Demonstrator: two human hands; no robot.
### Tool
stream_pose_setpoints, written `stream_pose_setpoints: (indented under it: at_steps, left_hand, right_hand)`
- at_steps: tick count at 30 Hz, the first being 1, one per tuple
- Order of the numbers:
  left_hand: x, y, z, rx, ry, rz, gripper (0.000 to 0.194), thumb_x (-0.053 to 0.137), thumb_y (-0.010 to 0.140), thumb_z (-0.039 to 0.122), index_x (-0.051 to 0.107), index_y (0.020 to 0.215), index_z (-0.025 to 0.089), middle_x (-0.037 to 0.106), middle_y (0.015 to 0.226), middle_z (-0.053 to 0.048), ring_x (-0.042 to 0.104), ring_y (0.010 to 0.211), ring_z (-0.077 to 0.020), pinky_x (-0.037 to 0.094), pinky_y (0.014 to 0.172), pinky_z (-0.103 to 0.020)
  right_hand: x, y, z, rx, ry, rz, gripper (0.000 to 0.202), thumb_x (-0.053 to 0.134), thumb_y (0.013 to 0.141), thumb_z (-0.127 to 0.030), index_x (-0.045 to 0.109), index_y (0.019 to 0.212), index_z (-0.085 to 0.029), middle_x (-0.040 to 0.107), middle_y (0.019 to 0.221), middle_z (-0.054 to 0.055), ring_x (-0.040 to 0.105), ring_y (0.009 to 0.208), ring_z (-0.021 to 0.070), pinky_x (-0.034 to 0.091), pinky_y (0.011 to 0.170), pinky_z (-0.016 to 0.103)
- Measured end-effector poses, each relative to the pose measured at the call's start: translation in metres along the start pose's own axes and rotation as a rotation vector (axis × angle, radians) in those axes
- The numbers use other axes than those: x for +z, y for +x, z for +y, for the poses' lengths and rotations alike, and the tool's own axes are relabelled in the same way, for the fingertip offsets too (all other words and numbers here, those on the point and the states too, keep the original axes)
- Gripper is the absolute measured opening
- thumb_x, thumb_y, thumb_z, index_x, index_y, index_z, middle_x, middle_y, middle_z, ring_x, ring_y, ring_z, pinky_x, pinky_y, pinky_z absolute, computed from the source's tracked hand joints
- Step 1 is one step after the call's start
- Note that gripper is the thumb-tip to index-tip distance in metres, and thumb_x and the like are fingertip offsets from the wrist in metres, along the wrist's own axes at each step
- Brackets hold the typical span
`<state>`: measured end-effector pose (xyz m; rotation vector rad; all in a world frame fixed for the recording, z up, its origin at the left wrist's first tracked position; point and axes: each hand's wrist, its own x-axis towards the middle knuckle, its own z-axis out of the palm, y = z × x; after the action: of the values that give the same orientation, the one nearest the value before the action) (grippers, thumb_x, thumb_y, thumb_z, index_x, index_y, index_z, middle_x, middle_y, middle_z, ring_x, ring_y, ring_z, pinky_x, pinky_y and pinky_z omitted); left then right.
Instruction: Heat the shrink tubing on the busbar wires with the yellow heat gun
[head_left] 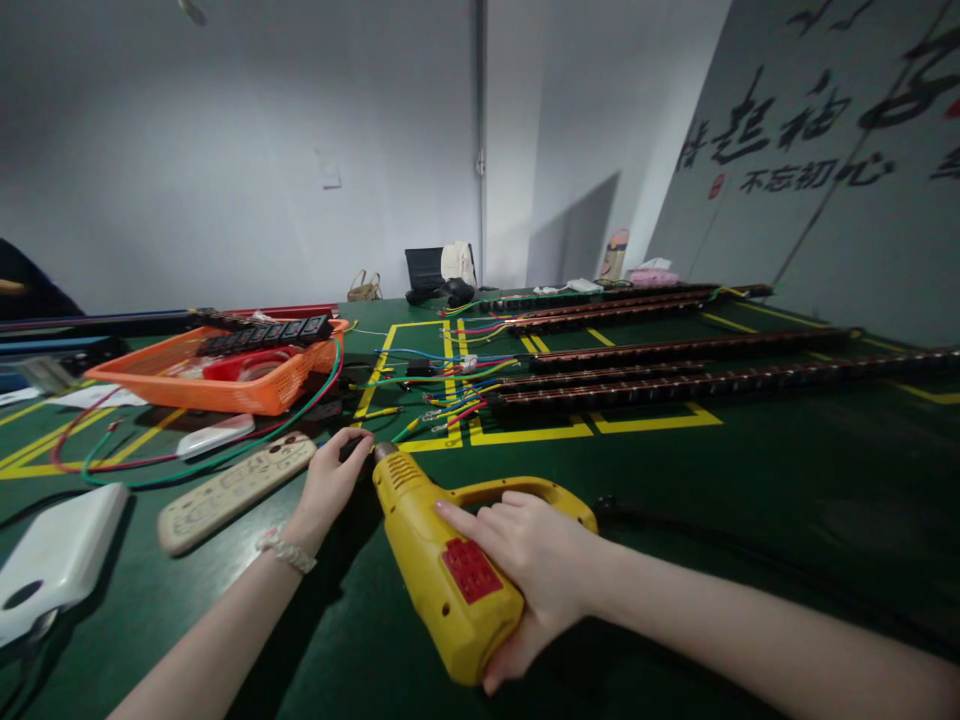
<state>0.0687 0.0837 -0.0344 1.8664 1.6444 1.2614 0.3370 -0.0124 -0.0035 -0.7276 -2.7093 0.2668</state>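
My right hand (525, 555) is wrapped round a yellow heat gun (427, 550) with a red label, held above the green table. The metal nozzle points forward and a little left. Just left of the nozzle, my left hand (337, 475) has its thumb and fingers pressed together; what they hold, if anything, is too small to tell. A bead-like bracelet circles the left wrist. Beyond the nozzle, coloured wires (465, 405) with metal ends come out of long dark cable bundles (637, 390). A beige power strip (236, 492) lies left of my left hand.
An orange basket (259, 395) at the left holds a black strip and red items. Red and green wires curve below it, round a small white object (216, 436). A white box (64, 560) lies at the near left. The heat gun's black cord (690, 525) trails right.
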Motion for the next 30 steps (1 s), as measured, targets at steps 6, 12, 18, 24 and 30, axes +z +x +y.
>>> stream_pose_setpoints:
  at_steps: [6,12,18,24,30]
  left_hand:
    - [0.0,0.0,-0.001,0.0,-0.023,-0.001,0.033,0.05,0.078,0.047,0.062,0.088,0.019,0.067,0.09,-0.004,0.059,0.09,-0.0223,0.044,0.081,-0.032]
    - [0.0,-0.001,0.001,-0.006,-0.026,0.001,0.033,0.05,0.077,0.048,0.063,0.088,0.018,0.067,0.089,-0.004,0.059,0.089,-0.0222,0.045,0.08,-0.032]
    - [0.0,0.0,-0.001,0.009,-0.018,0.004,0.034,0.05,0.077,0.048,0.063,0.087,0.019,0.067,0.089,-0.004,0.06,0.089,-0.0221,0.045,0.079,-0.031]
    - [0.0,0.0,-0.003,0.003,-0.027,-0.008,0.036,0.05,0.078,0.05,0.062,0.089,0.018,0.067,0.09,-0.004,0.06,0.088,-0.0219,0.044,0.08,-0.032]
    - [0.0,-0.001,-0.003,-0.001,-0.022,-0.004,0.037,0.049,0.078,0.051,0.061,0.09,0.019,0.067,0.093,-0.005,0.059,0.092,-0.023,0.045,0.081,-0.033]
  right_hand:
    - [-0.001,0.001,-0.001,0.005,-0.014,-0.004,0.124,0.058,0.048,-0.082,0.027,0.141,-0.006,0.064,0.094,0.014,0.061,0.078,0.0274,0.039,0.075,0.039]
    - [0.0,0.001,0.0,0.007,-0.033,0.012,0.118,0.055,0.056,-0.08,0.026,0.142,-0.006,0.064,0.089,0.012,0.06,0.074,0.0252,0.04,0.076,0.039]
    - [-0.004,0.005,0.004,0.081,-0.053,-0.014,0.122,0.056,0.054,-0.08,0.019,0.145,-0.007,0.063,0.098,0.015,0.06,0.082,0.0276,0.038,0.079,0.041]
    - [-0.008,0.007,0.014,0.144,-0.081,-0.014,0.119,0.054,0.058,-0.08,0.019,0.144,-0.005,0.063,0.103,0.017,0.06,0.09,0.03,0.037,0.083,0.043]
    - [-0.008,0.006,0.016,0.161,-0.098,-0.023,0.119,0.053,0.058,-0.08,0.017,0.144,-0.005,0.063,0.101,0.016,0.06,0.087,0.0301,0.038,0.08,0.043]
